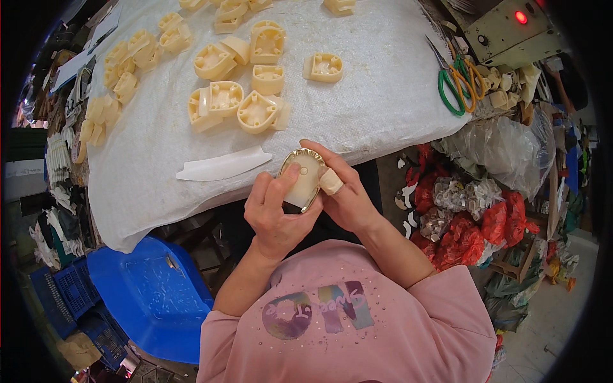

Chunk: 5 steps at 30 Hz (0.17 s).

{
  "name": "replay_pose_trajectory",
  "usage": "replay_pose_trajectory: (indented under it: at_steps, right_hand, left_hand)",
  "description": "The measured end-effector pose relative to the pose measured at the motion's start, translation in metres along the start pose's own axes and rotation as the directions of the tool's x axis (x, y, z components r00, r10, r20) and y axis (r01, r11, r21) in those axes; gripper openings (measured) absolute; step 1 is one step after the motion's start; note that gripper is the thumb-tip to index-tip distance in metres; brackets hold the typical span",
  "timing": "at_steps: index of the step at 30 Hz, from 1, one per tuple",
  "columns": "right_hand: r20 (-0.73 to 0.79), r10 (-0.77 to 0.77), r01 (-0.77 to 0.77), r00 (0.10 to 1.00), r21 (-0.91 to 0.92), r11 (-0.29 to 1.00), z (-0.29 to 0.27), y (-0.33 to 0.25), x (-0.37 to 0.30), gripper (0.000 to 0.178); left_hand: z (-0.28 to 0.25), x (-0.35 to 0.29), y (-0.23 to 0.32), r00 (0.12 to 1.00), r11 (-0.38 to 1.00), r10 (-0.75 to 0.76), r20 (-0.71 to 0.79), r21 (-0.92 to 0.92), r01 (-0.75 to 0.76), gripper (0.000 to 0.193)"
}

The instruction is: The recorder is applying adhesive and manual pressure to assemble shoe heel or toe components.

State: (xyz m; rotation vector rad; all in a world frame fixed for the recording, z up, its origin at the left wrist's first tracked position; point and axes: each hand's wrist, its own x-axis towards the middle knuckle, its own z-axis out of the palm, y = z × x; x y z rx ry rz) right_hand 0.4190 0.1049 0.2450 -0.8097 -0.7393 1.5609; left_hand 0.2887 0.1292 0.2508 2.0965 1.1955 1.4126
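Note:
Both of my hands meet at the table's near edge around a cream plastic shoe heel [304,186] with a shiny gold covering folded over its rim. The gold edge is pleated along the rounded far end. My left hand [276,205] grips the heel from the left, a fingertip pressing on its flat face. From the right, my right hand [350,199] holds the rim, its thumb wrapped in pale tape. A curved white strip [223,163] lies on the table just left of my hands. Beyond it, several bare cream heels [258,112] sit in loose groups.
White woven sheeting covers the table [370,96]. Green-handled scissors [451,91] and an orange-handled pair [474,86] lie at its right edge, near a machine [511,32] with a red light. A blue plastic chair [150,293] stands lower left. Red bags [463,239] are piled right.

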Motion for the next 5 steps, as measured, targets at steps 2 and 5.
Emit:
replay_pose_trajectory:
  at_steps: [2,5]
  right_hand:
    - [-0.003,-0.077,0.073,0.997,-0.281,0.957,0.0011,-0.0001,-0.0005,0.046]
    - [-0.043,-0.269,0.188,0.962,-0.609,0.770,0.0073,0.0010,0.0004,0.044]
  left_hand:
    - [0.0027,-0.0025,0.0001,1.000,1.000,-0.001,-0.013,0.027,0.001,0.053]
    - [0.0042,-0.0034,-0.0005,0.998,0.996,0.067,-0.023,0.068,-0.065,0.051]
